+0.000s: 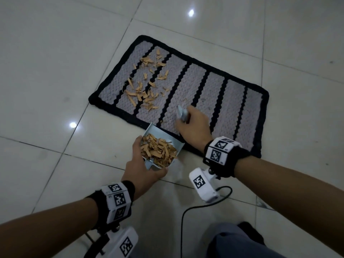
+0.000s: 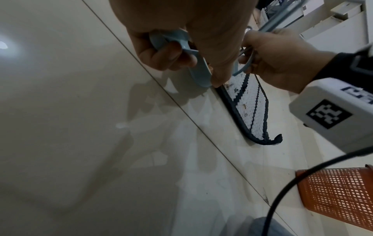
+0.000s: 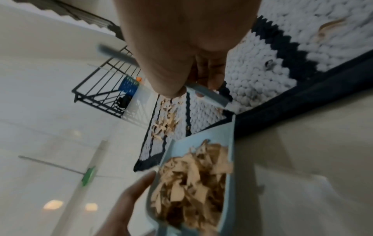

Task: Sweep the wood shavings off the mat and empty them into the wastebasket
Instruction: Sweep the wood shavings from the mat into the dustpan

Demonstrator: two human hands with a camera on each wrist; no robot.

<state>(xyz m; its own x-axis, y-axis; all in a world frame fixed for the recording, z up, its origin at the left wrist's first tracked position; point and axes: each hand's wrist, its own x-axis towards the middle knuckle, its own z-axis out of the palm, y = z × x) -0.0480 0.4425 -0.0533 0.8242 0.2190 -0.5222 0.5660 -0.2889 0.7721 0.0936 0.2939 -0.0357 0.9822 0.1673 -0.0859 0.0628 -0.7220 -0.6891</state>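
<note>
A grey mat with black stripes lies on the tiled floor. Loose wood shavings are scattered over its left end. My left hand grips the handle of a light blue dustpan, whose front lip meets the mat's near edge. A heap of shavings fills the pan. My right hand holds a small blue-grey brush over the mat just beyond the pan. In the left wrist view the orange mesh wastebasket stands on the floor to the right.
Pale glossy floor tiles surround the mat. A black cable trails over the floor near my knee. Far off in the right wrist view stand a black metal rack and a green-headed mop.
</note>
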